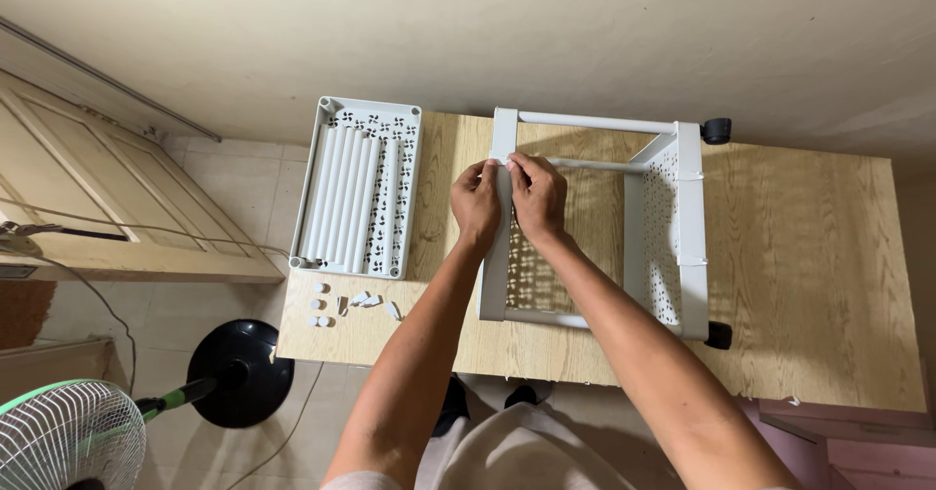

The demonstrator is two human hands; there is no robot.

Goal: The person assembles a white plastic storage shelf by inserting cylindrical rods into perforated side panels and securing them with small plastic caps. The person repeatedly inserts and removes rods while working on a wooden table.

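Near the desk's back edge: both hands on the white rack frame [507, 246].
Left hand [475, 203]: fingers pinching its rail.
Right hand [537, 195]: pinching the same rail.

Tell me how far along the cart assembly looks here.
Done: two trays joined by tubes, two casters on. In hand: left hand and right hand pinch something at the near tray's rim. Left: third tray with spare tubes, small parts loose.

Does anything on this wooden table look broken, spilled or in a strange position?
Nothing looks broken or spilled. The white perforated cart frame lies on its side with its black castor wheels pointing sideways, and both hands pinch its left rail. Small white caps lie scattered.
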